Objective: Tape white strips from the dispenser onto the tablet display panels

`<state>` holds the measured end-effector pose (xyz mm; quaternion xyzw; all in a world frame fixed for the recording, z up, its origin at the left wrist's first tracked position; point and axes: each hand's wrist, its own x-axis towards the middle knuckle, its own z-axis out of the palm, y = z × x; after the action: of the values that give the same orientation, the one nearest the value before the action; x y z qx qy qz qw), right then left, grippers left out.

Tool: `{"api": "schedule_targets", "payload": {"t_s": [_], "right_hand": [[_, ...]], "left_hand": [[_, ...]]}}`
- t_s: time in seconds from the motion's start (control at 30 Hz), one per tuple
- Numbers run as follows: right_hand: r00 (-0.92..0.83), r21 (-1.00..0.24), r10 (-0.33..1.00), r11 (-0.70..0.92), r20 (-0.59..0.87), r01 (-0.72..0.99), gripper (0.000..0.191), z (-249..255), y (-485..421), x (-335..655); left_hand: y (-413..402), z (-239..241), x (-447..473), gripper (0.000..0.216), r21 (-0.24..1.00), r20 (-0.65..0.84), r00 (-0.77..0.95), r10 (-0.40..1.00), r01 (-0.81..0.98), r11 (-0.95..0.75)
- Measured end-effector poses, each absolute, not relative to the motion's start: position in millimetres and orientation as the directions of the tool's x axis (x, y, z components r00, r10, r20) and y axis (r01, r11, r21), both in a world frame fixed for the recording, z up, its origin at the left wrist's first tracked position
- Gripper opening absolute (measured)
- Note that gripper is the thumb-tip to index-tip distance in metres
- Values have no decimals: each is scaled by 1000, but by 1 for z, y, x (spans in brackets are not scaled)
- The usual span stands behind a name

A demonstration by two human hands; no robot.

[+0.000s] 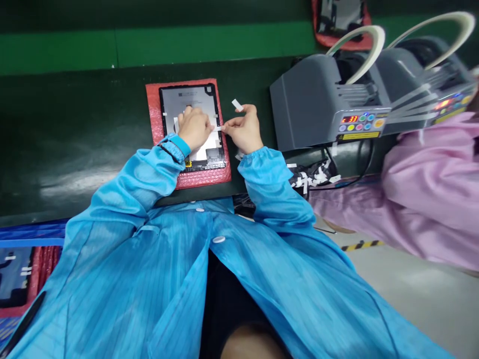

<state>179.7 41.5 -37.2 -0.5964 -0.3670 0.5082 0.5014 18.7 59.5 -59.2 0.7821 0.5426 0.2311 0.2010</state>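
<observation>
An opened tablet (189, 94) lies on a red bubble-wrap sheet (204, 178), its grey and white inner parts and black frame facing up. Over its middle rests my left hand (194, 128), fingers curled, with its fingertips at the left end of a short strip of white tape (217, 128). The tape's other end is pinched between the thumb and a finger of my right hand (245, 128), just beyond the tablet's right edge. A second white tape piece (237, 105) sticks up from a raised fingertip of that hand. What lies under my left palm is hidden.
Two grey tape dispensers (310, 102) stand at the right, the nearer one's display lit. White tape scraps lie on a black bundle (310, 174) below. Beside them is a co-worker's pink sleeve (430, 184). Another tablet (340, 17) sits on red wrap at the back; one (15, 279) is lower left.
</observation>
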Motion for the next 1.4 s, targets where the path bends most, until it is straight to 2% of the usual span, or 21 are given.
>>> {"api": "schedule_targets", "payload": {"t_s": [0.27, 0.47, 0.6, 0.7, 0.83, 0.9, 1.03, 1.13, 1.2, 1.3, 1.4], "right_hand": [[215, -974, 950, -225, -227, -35, 50, -44, 45, 184], [174, -988, 979, -122, -104, 98, 43, -63, 56, 189], [172, -977, 972, -181, -160, 111, 49, -69, 64, 195], [46, -974, 984, -177, -172, 141, 52, -61, 65, 206], [-160, -973, 977, -106, -139, 204, 32, -39, 56, 216], [-229, -969, 962, -94, -148, 231, 27, -27, 50, 214], [-304, -967, 939, -85, -158, 241, 30, -15, 41, 201], [-289, -958, 941, -96, -176, 270, 31, -15, 40, 197], [-217, -934, 960, -96, -179, 345, 28, -18, 42, 201], [-95, -877, 990, -48, -106, 478, 24, -21, 46, 207], [-111, -840, 994, 42, -23, 541, 23, -25, 50, 205]], "left_hand": [[56, -51, 20, 26, 572, 74, 287, 955, 773, -276], [60, -59, 21, 24, 565, 104, 308, 946, 764, -311], [61, -56, 20, 21, 550, 91, 288, 953, 784, -289], [61, -42, 17, 20, 531, 52, 244, 968, 814, -234], [63, -21, 11, 15, 584, 57, 213, 975, 786, -206], [65, -14, 10, 17, 637, 74, 244, 967, 734, -234], [67, -8, 12, 18, 688, 64, 347, 936, 664, -293], [68, -9, 13, 13, 689, 17, 359, 933, 673, -271], [70, -12, 12, 11, 686, -16, 341, 940, 688, -238], [73, -17, 10, 11, 692, -35, 318, 947, 692, -207], [74, -20, 10, 12, 702, -51, 319, 947, 685, -193]]}}
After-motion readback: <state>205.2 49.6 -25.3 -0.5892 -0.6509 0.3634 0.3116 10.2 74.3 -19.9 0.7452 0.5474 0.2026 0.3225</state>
